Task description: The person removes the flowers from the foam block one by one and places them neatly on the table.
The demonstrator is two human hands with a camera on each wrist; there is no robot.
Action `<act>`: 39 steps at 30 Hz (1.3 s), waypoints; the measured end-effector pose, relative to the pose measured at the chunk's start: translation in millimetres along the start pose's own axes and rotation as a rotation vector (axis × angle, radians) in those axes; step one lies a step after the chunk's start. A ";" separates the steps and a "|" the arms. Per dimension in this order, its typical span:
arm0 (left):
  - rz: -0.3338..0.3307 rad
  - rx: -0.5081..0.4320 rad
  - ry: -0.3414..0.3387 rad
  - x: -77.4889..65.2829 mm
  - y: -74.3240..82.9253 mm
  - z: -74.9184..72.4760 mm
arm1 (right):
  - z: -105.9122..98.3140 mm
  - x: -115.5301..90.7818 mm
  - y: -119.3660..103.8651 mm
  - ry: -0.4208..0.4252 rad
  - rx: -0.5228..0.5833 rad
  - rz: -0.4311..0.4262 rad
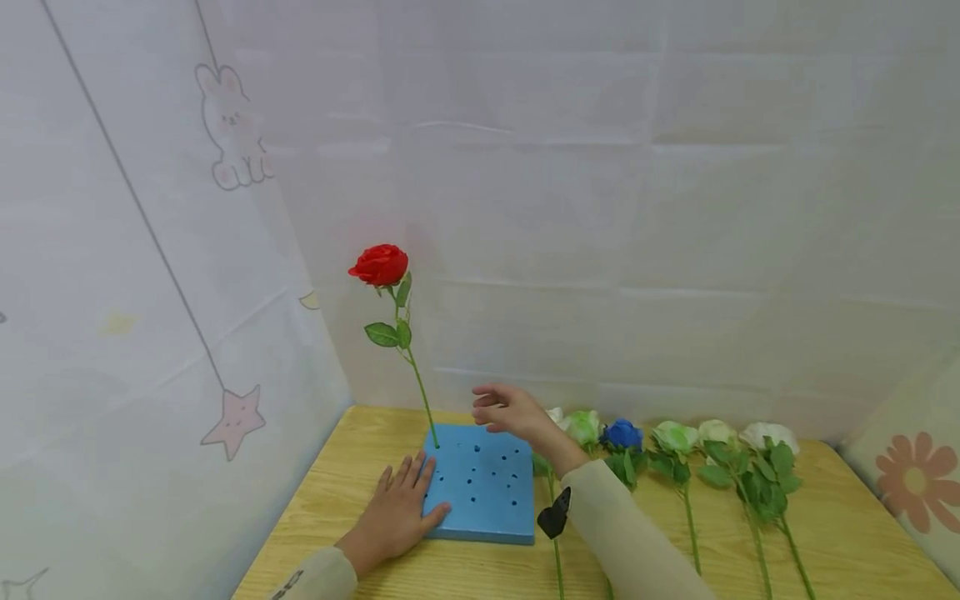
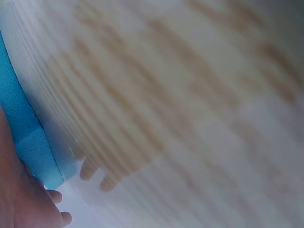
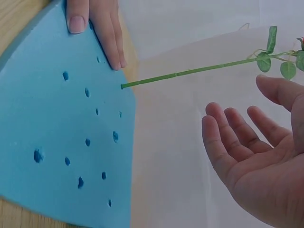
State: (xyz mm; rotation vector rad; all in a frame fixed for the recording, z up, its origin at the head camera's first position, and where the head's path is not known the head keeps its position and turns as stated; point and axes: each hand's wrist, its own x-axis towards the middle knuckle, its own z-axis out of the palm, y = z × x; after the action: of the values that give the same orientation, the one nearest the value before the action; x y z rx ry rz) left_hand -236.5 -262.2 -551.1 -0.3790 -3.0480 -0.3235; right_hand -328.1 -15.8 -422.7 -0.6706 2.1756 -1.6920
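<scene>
A red rose (image 1: pixel 380 266) stands in a hole near the back left corner of the blue foam block (image 1: pixel 491 517), its stem leaning a little left. My left hand (image 1: pixel 397 510) lies on the block's left edge with fingers spread and thumb over the front corner. Above the block's back edge hovers my right hand (image 1: pixel 516 412), holding nothing, its fingers loosely bent. In the right wrist view the right hand (image 3: pixel 256 152) is apart from the rose's green stem (image 3: pixel 190 71), palm showing. Several small holes dot the block's top.
On the wooden table (image 1: pixel 315 517), right of the block, lie a blue rose (image 1: pixel 622 435), a pale green rose (image 1: pixel 674 437), a white rose (image 1: pixel 769 436) and others, stems toward the front. A pale cloth wall (image 1: pixel 525 208) rises behind, with another at the left.
</scene>
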 end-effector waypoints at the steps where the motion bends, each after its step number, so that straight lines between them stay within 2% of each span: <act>1: 0.001 0.000 0.000 0.4 -0.4 -0.3 | 1.8 3.0 1.0 -0.003 0.003 -0.005; 12: -0.004 0.003 0.001 1.7 -2.6 -1.4 | 24.7 34.2 7.5 -0.039 0.039 -0.013; 21: -0.013 -0.011 -0.017 0.5 -2.9 -4.8 | 40.1 53.4 9.0 -0.027 0.056 -0.030; 31: -0.007 -0.036 -0.018 2.4 -7.6 3.5 | 51.7 65.9 18.0 -0.020 0.032 -0.053; 39: -0.006 -0.029 -0.025 1.8 -2.9 1.4 | 56.0 71.8 23.5 -0.004 -0.002 -0.063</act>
State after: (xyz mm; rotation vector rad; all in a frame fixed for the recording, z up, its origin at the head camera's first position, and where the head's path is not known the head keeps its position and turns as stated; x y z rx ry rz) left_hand -239.0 -264.2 -552.9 -0.3783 -3.0729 -0.3658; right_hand -364.5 -95.6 -456.6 -0.7494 2.1753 -1.7183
